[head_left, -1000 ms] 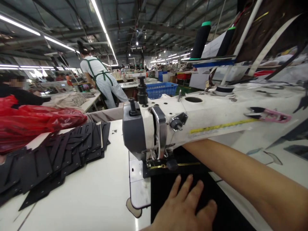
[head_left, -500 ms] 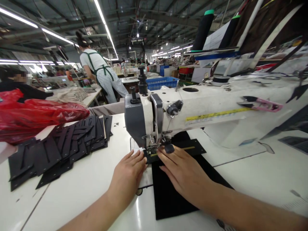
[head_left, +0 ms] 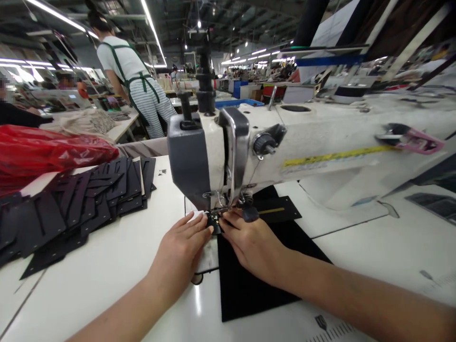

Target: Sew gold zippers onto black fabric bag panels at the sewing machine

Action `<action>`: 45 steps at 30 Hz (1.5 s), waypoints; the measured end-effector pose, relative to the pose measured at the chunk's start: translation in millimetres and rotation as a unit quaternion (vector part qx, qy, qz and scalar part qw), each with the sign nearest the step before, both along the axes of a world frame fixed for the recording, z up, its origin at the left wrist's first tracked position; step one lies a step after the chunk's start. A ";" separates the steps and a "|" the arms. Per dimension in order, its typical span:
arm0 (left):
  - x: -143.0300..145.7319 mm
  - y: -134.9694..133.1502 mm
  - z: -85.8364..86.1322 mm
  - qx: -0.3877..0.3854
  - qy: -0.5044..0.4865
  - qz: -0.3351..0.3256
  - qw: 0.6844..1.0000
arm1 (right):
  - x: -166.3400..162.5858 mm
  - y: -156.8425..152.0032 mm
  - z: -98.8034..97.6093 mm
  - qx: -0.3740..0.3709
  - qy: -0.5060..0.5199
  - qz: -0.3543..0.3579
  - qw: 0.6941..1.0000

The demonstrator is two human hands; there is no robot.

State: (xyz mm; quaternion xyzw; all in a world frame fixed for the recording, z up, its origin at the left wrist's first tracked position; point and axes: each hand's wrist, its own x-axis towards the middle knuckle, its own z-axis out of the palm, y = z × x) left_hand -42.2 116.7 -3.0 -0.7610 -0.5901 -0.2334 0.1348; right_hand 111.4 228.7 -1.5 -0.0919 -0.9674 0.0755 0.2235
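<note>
My left hand [head_left: 180, 249] lies flat with fingers stretched out, their tips at the left end of a dark strip beside the presser foot [head_left: 214, 217]. A bit of white material [head_left: 197, 214] shows beyond those fingers. My right hand [head_left: 254, 244] presses flat, fingers extended, on the strip just right of the foot. The black strip [head_left: 291, 209] has a narrow yellowish slot and small holes near its end. Beneath it and my right hand spreads a larger black panel [head_left: 249, 297]. The sewing machine [head_left: 188, 159] stands over the work; its head and my fingers hide the stitching point.
On the left, many slotted black pieces [head_left: 74, 204] lie overlapping, beside a red plastic bag [head_left: 53, 154]. Pink-handled thread snips [head_left: 420, 141] and a yellow measuring tape [head_left: 338, 156] are on the machine arm. A co-worker [head_left: 133, 80] stands behind, turned away.
My right fingers have moved left, closer to the presser foot, covering more of the strip. The view has shifted, so the machine looks larger and the pile sits farther left.
</note>
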 end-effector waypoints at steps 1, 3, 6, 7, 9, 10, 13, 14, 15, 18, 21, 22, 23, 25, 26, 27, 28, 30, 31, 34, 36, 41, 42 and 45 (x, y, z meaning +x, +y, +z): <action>-0.1 0.0 -0.1 0.002 0.007 -0.001 1.000 | -0.1 -0.1 0.0 0.004 -0.009 -0.001 1.000; 0.6 -0.3 -0.2 0.006 0.024 -0.001 1.000 | -0.2 0.0 -0.1 0.014 -0.027 -0.001 1.000; 3.9 -0.4 1.4 0.007 0.060 0.014 0.998 | 0.1 -0.1 -0.3 0.027 -0.040 0.000 0.999; 5.3 -0.1 2.8 0.007 0.071 0.024 0.997 | 0.3 -0.1 -0.2 0.030 -0.038 -0.002 0.999; 7.5 1.3 6.5 0.001 0.087 0.044 0.995 | 1.0 0.6 0.3 0.027 -0.030 0.000 0.999; 8.0 2.6 8.6 -0.003 0.092 0.055 0.994 | 1.4 1.5 0.9 0.024 -0.022 0.002 0.999; 6.6 8.4 14.0 -0.021 0.087 0.076 0.993 | 1.1 7.3 4.0 -0.010 0.003 0.017 1.000; 5.5 10.8 15.3 -0.022 0.078 0.084 0.993 | 0.6 9.9 5.4 -0.025 0.011 0.022 0.999; 4.4 13.0 16.4 -0.021 0.069 0.094 0.993 | -0.1 12.5 6.8 -0.041 0.018 0.027 0.999; 2.6 18.2 18.2 -0.015 0.044 0.125 0.991 | -1.6 18.2 9.6 -0.072 0.034 0.034 0.996; 3.9 18.9 17.6 -0.013 0.030 0.134 0.991 | 0.1 17.8 8.8 -0.087 0.038 0.040 0.995; 4.9 18.0 16.9 -0.012 0.029 0.131 0.991 | 1.4 16.6 7.8 -0.086 0.037 0.043 0.995; 6.0 16.6 15.9 -0.013 0.029 0.128 0.991 | 2.7 15.1 6.6 -0.078 0.034 0.048 0.995; 8.6 12.6 13.4 -0.013 0.032 0.117 0.993 | 5.3 12.0 4.2 -0.043 0.024 0.059 0.997; 9.8 10.1 12.0 -0.014 0.035 0.110 0.993 | 6.3 10.7 3.3 -0.022 0.018 0.064 0.998; 11.0 7.5 10.6 -0.014 0.039 0.102 0.994 | 7.0 9.6 2.8 -0.003 0.013 0.066 0.998; 11.9 4.9 9.4 -0.010 0.047 0.097 0.994 | 7.4 8.9 2.6 0.009 0.009 0.066 0.998; 13.0 0.8 7.4 0.002 0.064 0.093 0.994 | 7.6 8.2 2.9 0.017 0.007 0.061 0.998; 13.0 -0.5 6.8 0.010 0.070 0.092 0.993 | 7.5 8.2 3.2 0.018 0.007 0.057 0.998; 11.0 -0.6 6.0 0.036 0.075 0.080 0.993 | 6.3 8.5 3.2 0.029 0.011 0.051 0.998; 8.9 1.2 6.2 0.051 0.075 0.069 0.994 | 5.1 8.7 2.5 0.040 0.009 0.049 0.998; 5.8 4.5 6.8 0.055 0.089 0.059 0.993 | 3.0 7.9 2.0 0.052 -0.011 0.042 0.998; 5.8 4.8 6.8 0.052 0.090 0.058 0.993 | 2.9 7.6 2.2 0.051 -0.016 0.040 0.998; 6.4 5.5 7.0 0.048 0.086 0.057 0.993 | 3.5 6.9 2.7 0.045 -0.032 0.039 0.998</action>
